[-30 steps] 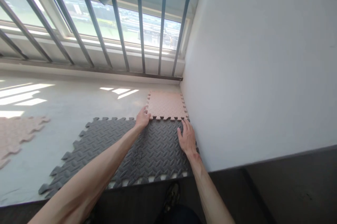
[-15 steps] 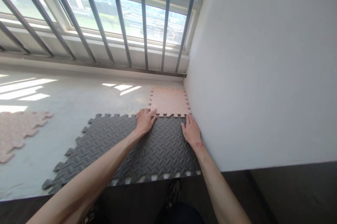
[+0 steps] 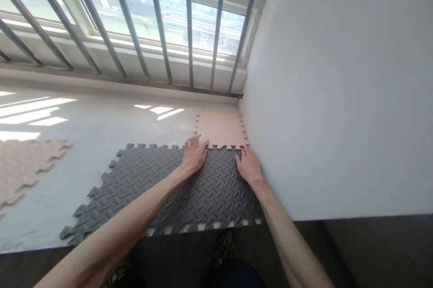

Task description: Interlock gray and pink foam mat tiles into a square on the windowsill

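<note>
Where pink tile meets grey mat, left hand and right hand press flat, fingers spread, gripping nothing.

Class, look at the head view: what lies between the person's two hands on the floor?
Between the left hand and right hand lies only grey foam mat, along its toothed seam with the pink tile.

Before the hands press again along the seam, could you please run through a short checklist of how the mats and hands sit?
1. Left hand flat on the seam's left end: ok.
2. Right hand flat on the grey mat beside the wall: ok.
3. Pink tile tucked into the corner: ok.
4. Teeth fully locked between pink tile and grey mat: cannot tell.
5. Grey mat's near edge lying flat: not ok, it looks wavy.
</note>
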Motion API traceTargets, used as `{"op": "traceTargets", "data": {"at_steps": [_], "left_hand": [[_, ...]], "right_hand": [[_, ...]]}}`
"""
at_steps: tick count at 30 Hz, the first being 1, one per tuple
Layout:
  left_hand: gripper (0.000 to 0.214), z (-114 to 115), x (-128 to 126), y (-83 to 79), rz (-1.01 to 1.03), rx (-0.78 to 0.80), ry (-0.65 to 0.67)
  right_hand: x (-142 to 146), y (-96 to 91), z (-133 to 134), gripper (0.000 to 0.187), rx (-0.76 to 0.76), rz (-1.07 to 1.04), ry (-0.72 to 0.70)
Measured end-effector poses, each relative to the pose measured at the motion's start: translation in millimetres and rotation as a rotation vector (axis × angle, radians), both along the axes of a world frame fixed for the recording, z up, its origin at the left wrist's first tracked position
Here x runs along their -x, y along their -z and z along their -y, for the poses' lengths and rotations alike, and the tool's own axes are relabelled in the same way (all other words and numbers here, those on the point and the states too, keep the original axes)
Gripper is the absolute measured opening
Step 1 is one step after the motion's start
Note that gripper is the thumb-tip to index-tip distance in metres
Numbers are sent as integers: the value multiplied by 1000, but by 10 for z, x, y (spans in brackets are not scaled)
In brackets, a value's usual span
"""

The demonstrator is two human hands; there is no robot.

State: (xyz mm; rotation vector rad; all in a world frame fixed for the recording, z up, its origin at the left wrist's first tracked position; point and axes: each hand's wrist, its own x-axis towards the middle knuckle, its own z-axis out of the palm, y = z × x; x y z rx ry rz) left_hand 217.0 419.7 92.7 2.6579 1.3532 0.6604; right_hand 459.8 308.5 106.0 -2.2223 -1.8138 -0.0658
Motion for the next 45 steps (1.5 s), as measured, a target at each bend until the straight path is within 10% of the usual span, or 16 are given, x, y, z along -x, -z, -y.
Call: {"op": "traceTargets", "data": {"at_steps": [5, 14, 19, 26, 36, 45], "left_hand": [[67, 287, -421, 63, -48, 30, 360], [71, 313, -637, 87, -64, 115, 335], [78, 279, -501, 97, -73, 139, 376], [93, 271, 24, 182, -2, 142, 53], [76, 292, 53, 135, -91, 138, 51], [97, 442, 284, -5, -129, 286, 123]], "right_hand": [[71, 5, -35, 61, 7, 50, -19], [73, 49, -15, 58, -36, -3, 6], [137, 85, -22, 59, -16, -10, -32], [168, 201, 31, 66, 7, -3, -10], [848, 123, -146, 62, 88, 22, -91], [847, -137, -262, 67, 379, 29, -36]]}}
